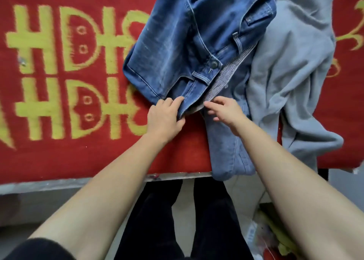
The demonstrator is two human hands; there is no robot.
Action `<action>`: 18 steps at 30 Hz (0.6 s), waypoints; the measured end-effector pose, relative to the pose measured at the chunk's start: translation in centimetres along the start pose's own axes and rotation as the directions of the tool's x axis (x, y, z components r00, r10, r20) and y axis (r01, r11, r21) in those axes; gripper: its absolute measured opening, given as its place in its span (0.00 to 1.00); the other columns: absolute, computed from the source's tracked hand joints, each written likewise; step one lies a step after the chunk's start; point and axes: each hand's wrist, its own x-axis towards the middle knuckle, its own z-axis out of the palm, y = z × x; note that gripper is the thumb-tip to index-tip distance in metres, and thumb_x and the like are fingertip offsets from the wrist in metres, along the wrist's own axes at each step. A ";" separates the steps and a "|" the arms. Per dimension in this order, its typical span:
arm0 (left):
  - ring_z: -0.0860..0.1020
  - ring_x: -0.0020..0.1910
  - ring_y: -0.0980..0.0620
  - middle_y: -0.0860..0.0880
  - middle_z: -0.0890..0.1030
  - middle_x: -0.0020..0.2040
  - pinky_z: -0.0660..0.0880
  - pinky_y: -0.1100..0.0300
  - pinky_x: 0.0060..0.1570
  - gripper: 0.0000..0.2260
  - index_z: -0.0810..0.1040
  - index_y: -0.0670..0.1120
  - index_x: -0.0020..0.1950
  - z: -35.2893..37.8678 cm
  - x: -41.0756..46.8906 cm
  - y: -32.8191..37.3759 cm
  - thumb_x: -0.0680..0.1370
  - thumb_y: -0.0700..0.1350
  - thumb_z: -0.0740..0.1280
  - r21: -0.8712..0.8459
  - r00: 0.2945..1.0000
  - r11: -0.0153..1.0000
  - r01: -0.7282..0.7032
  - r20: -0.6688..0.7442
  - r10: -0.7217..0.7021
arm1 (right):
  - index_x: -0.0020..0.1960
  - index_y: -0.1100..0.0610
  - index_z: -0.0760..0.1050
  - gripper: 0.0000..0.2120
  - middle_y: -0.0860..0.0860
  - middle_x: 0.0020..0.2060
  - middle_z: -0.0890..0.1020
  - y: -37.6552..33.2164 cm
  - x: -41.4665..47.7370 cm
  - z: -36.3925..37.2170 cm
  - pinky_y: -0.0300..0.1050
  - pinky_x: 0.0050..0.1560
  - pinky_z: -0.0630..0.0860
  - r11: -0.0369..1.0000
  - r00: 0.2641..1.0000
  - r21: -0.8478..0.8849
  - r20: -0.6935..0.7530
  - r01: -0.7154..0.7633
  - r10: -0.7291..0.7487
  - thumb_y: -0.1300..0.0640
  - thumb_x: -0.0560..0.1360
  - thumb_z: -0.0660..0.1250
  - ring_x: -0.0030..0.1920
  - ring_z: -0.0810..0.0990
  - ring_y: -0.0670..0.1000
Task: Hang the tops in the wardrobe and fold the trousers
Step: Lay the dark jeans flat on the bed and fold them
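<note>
Blue denim jeans (177,42) lie on a red cover (69,157), with the waistband and its metal button turned toward me. My left hand (165,117) pinches the near waistband corner between thumb and fingers. Just right of it, my right hand (226,110) has its fingers spread at the striped inner waistband and grips nothing. A lighter blue denim garment (226,151) lies under the jeans and hangs over the front edge. A pale grey-blue top (291,72) is crumpled to the right.
The red cover carries large yellow lettering (59,72) on the left. Its front edge (78,182) runs just before my dark-trousered legs (153,220). A heap of yellow and red items (275,240) lies on the floor at the lower right.
</note>
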 end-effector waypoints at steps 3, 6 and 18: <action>0.75 0.54 0.43 0.47 0.77 0.52 0.69 0.49 0.45 0.19 0.75 0.51 0.63 0.3 -0.2 0.6 0.73 0.43 0.67 -0.053 0.994 0.993 0.105 -0.031 -0.106 | 0.59 0.49 0.74 0.11 0.48 0.53 0.79 -1.9 0.7 -1.5 0.42 0.44 0.77 0.943 0.996 0.333 -0.076 -0.013 0.040 0.47 0.80 0.65 0.50 0.78 0.50; 0.75 0.49 0.40 0.45 0.76 0.48 0.64 0.51 0.39 0.16 0.74 0.46 0.54 -0.1 -1.3 0.0 0.68 0.34 0.64 -0.074 0.988 0.987 0.140 -0.055 -0.144 | 0.72 0.50 0.69 0.24 0.51 0.65 0.78 -4.7 2.4 -3.5 0.50 0.63 0.76 0.718 0.994 0.695 -0.060 -0.026 0.094 0.40 0.80 0.61 0.63 0.78 0.52; 0.73 0.45 0.42 0.45 0.74 0.42 0.70 0.48 0.43 0.22 0.65 0.47 0.46 -7.8 -9.1 -1.0 0.74 0.67 0.58 0.194 0.961 0.943 0.272 -0.114 -0.254 | 0.68 0.62 0.74 0.18 0.58 0.51 0.83 -4.8 -3.2 -6.6 0.46 0.33 0.81 0.719 0.983 0.693 -0.097 -0.045 0.155 0.60 0.79 0.65 0.43 0.83 0.53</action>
